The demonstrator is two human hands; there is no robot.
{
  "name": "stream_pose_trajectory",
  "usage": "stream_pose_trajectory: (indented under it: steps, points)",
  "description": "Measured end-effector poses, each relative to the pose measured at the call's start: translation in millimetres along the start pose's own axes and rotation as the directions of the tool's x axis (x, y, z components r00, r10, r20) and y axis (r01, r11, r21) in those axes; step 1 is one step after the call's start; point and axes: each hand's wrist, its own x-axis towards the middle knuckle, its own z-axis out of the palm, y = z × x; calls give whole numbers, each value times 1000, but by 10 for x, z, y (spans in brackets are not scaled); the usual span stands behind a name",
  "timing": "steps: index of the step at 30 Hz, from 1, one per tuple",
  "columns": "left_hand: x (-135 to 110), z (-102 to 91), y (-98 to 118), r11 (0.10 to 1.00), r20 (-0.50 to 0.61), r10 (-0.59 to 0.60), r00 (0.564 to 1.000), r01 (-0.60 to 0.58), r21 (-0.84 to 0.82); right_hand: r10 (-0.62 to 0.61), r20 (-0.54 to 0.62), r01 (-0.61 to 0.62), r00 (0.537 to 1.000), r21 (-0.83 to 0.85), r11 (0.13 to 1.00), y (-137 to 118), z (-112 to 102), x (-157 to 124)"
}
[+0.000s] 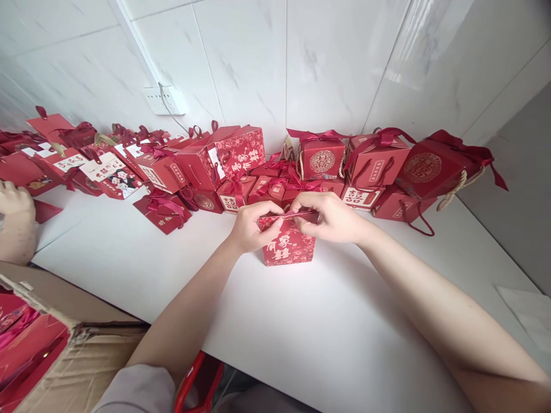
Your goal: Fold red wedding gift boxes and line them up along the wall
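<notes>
A red gift box (290,246) with pale lettering and a floral print stands upright on the white table in front of me. My left hand (259,226) pinches the left part of its top edge between thumb and fingers. On the right part of the same edge, my right hand (328,217) is closed, its thumb below and its fingers curled over the top. Both hands nearly meet at the middle of the edge, where a bit of dark red shows between the fingertips. The fingers hide part of the box's top.
Red ribboned gift boxes (322,160) are stacked along the tiled wall, with more bags and boxes (116,175) to the left. Another person's hand (16,201) rests at the far left. An open cardboard carton (99,355) with red boxes stands lower left. A socket (166,101) is on the wall.
</notes>
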Motion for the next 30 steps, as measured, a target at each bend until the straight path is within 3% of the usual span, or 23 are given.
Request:
stream_pose_trajectory:
  steps: [7,13,18,23,30]
  points:
    - [-11,17,-50,996,-11,-77,997,76,-45,-1,-2,2,1000,44,999,81,15,2]
    - [-8,12,-84,987,-9,-111,994,110,-119,99,167,-132,981,200,971,88,-282,-22]
    - [13,80,-35,985,-72,-160,984,155,-77,179,245,-222,953,161,962,91,-468,-60]
    - [20,107,3,965,-57,-250,966,245,-89,189,252,-234,949,165,958,128,-469,-68]
    - [5,132,4,961,-58,-272,961,268,-72,215,250,-272,944,222,936,213,-427,-68]
